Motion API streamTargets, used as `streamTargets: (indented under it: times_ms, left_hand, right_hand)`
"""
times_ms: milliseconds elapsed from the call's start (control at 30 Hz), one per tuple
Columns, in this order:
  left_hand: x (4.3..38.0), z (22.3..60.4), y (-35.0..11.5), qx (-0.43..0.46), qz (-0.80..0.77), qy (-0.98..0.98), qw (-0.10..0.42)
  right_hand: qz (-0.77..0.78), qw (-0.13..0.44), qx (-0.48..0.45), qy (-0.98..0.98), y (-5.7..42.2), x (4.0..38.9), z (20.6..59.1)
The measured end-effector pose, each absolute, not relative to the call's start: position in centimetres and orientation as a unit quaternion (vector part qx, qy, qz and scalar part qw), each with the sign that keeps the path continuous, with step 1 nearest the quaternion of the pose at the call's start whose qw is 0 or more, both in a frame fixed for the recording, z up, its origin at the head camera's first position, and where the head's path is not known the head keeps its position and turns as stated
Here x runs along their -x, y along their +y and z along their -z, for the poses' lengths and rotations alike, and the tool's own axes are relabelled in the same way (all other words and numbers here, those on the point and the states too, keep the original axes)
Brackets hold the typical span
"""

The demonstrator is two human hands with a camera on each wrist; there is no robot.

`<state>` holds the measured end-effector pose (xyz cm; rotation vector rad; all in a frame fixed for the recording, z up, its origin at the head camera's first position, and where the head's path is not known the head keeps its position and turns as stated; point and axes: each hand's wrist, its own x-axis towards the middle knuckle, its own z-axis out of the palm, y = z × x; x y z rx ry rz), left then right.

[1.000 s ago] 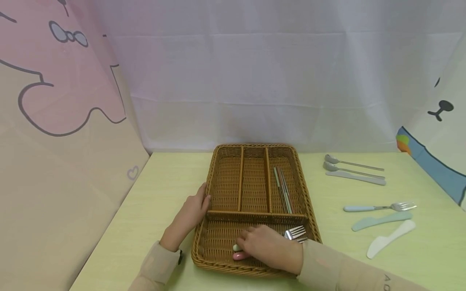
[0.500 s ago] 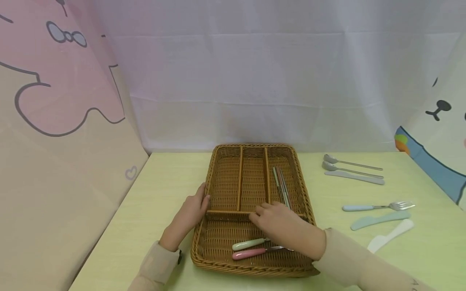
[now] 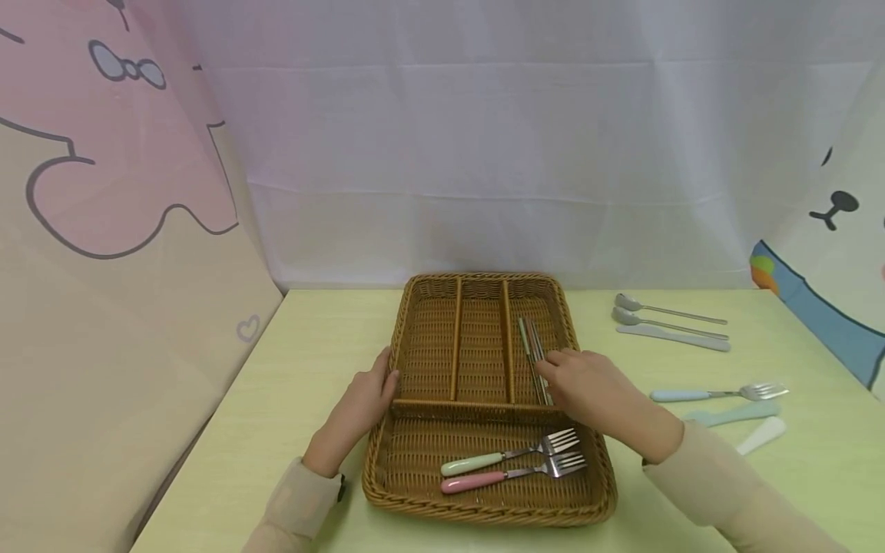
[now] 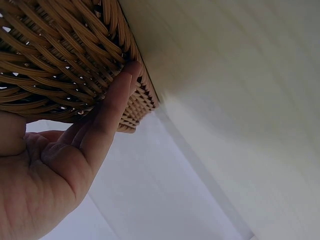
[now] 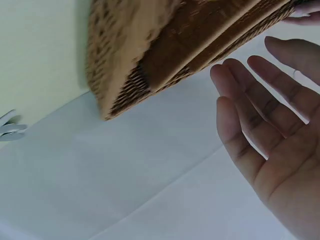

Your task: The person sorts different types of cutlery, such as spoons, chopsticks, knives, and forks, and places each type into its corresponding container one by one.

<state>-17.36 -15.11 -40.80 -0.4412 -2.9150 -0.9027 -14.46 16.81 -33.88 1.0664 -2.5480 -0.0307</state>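
A brown wicker cutlery basket [image 3: 484, 407] with dividers lies on the table. At its left wall my left hand [image 3: 359, 403] holds on, fingers [image 4: 107, 112] along the outer weave and thumb at the rim. My right hand [image 3: 588, 392] is over the right rim, its fingers [image 5: 252, 107] loosely extended and holding nothing. In the front compartment lie two forks, one green-handled fork [image 3: 477, 463] and one pink-handled fork [image 3: 477, 482]. Several chopsticks [image 3: 532, 353] lie in the back right compartment, partly overlapped by the right hand in the head view.
Right of the basket lie two long spoons [image 3: 671, 322], a grey knife [image 3: 674, 338], a blue-handled fork [image 3: 681, 395], a green knife [image 3: 743, 415] and a white knife [image 3: 764, 434]. A pale curtain [image 3: 442, 177] hangs behind the table [image 3: 332, 330].
My right hand has let go of the forks in the front compartment and moved up and right to the basket's right rim. The left hand has stayed in place.
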Motion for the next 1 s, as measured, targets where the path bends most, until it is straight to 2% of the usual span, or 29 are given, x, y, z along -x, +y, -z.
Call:
streamTargets:
  times_ms: [267,500,733,1000]
  left_hand:
    - [17.4,40.8,-15.1,0.139,0.293,-0.945,0.024]
    - [17.2,40.8,-15.3,0.164,0.294,-0.940,0.049]
    - [17.4,41.0,-15.1,0.134,0.293,-0.947,0.021]
    - [17.3,40.7,-15.1,0.134,0.291,-0.947,0.022]
  right_hand:
    - [-0.009,0.165,-0.318,-0.934,20.7,15.2,34.5]
    - [-0.033,0.126,-0.268,-0.955,24.3,15.7,35.9]
    - [-0.063,0.081,-0.218,-0.970,27.3,15.8,37.3]
    - [-0.072,0.055,-0.188,-0.978,30.4,16.0,38.8]
